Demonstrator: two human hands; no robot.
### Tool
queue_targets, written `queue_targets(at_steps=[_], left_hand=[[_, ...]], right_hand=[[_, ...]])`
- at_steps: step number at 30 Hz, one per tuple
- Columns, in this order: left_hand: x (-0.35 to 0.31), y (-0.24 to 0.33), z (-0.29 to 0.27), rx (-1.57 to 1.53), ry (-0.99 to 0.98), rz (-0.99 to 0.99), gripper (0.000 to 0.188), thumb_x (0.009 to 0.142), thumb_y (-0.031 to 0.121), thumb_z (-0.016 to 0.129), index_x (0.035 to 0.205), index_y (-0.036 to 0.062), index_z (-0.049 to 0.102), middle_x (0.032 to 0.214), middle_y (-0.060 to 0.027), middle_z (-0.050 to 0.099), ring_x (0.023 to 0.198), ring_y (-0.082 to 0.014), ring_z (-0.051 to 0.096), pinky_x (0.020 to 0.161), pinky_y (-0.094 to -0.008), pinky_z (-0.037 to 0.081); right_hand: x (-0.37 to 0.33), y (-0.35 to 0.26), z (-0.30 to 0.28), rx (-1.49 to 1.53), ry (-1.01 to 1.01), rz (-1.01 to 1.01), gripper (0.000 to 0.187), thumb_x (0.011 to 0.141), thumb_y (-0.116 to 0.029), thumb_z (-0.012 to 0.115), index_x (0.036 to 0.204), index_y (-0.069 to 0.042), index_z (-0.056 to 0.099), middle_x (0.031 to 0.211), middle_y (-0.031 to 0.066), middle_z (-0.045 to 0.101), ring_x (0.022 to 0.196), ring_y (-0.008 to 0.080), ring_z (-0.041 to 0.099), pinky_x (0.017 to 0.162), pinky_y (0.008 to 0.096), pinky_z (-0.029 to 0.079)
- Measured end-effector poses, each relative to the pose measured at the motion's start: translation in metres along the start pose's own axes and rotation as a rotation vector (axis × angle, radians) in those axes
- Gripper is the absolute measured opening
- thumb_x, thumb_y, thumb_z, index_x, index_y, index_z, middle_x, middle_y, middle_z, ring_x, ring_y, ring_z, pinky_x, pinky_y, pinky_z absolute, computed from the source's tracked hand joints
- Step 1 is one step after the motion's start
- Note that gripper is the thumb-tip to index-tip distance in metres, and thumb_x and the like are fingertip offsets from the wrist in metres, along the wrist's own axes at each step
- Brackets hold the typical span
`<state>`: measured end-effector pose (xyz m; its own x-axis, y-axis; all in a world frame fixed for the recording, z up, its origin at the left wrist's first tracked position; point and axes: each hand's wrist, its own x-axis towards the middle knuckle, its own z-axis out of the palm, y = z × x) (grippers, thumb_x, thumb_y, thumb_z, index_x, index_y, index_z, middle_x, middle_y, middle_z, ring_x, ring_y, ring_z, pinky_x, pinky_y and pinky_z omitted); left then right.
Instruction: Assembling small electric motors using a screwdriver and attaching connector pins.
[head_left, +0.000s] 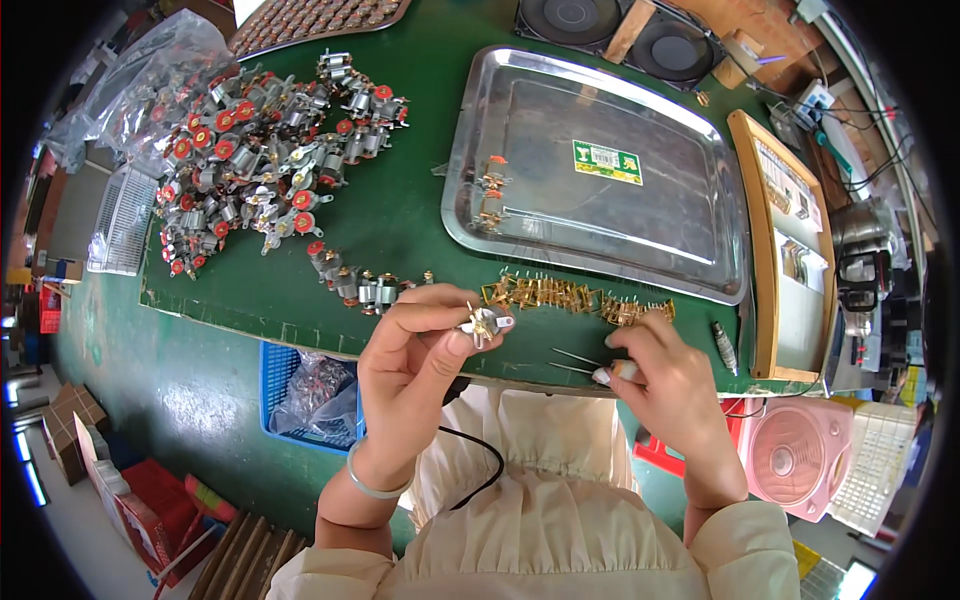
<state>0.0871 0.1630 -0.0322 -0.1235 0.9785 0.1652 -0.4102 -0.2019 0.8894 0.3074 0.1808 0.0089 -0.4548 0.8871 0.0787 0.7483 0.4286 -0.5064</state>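
Observation:
My left hand [410, 345] is raised over the table's near edge, its thumb and fingers closed on a small silvery metal part [487, 324] with brass-coloured prongs. To the right, my right hand [668, 375] is closed around tweezers [575, 361]; their two thin tips point left, apart and with nothing between them. White covers show on its fingertips. Beyond the hands lies a row of small brass brackets with pins [548, 292]. A short line of silvery parts with red discs [350, 285] sits just past my left hand.
A large heap of similar red-disc parts [250, 150] covers the far left. A shiny metal tray [620, 235] holds a few pieces. Right of it stand a wood-framed box [760, 250] and a small cylindrical tool [724, 348]. Below the edge are a blue crate [275, 385] and a pink fan [795, 455].

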Motion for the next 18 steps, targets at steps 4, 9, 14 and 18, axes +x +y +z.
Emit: queue_targets(at_steps=[4, 9, 14, 18], left_hand=[[0.002, -0.001, 0.002, -0.151, -0.060, -0.091, 0.014, 0.081, 0.011, 0.058, 0.088, 0.0017, 0.050, 0.112, -0.0184, 0.047, 0.097, -0.0306, 0.054, 0.082, -0.0381, 0.046], [0.003, 0.002, 0.014, -0.258, -0.086, -0.202, 0.010, 0.081, 0.006, 0.056, 0.088, 0.0027, 0.051, 0.115, -0.0197, 0.048, 0.100, -0.0244, 0.052, 0.087, -0.0367, 0.040], [0.002, -0.003, 0.017, -0.104, -0.098, -0.161, 0.010, 0.083, 0.004, 0.053, 0.092, 0.0022, 0.048, 0.113, -0.0203, 0.049, 0.105, -0.0234, 0.049, 0.089, -0.0353, 0.039], [0.002, -0.004, 0.021, -0.096, -0.110, -0.150, 0.011, 0.083, 0.002, 0.053, 0.092, 0.0018, 0.047, 0.112, -0.0193, 0.049, 0.107, -0.0222, 0.047, 0.088, -0.0330, 0.039]], right_hand=[[0.000, 0.010, 0.005, -0.066, -0.099, -0.207, 0.021, 0.064, -0.005, 0.065, 0.080, -0.005, 0.050, 0.079, 0.0086, 0.046, 0.055, 0.0227, 0.054, 0.047, 0.0331, 0.043], [0.002, 0.018, 0.007, 0.004, -0.058, -0.267, 0.022, 0.064, -0.003, 0.064, 0.081, -0.004, 0.050, 0.072, 0.0069, 0.048, 0.052, 0.0219, 0.052, 0.044, 0.0322, 0.041], [0.008, 0.001, -0.001, 0.389, 0.107, -0.306, 0.029, 0.062, 0.000, 0.064, 0.088, -0.001, 0.052, 0.062, 0.0057, 0.050, 0.045, 0.0181, 0.049, 0.039, 0.0288, 0.038], [0.019, 0.000, 0.004, 0.319, 0.201, -0.458, 0.035, 0.060, 0.002, 0.063, 0.094, 0.000, 0.052, 0.058, 0.0042, 0.049, 0.044, 0.0162, 0.048, 0.038, 0.0270, 0.037]])
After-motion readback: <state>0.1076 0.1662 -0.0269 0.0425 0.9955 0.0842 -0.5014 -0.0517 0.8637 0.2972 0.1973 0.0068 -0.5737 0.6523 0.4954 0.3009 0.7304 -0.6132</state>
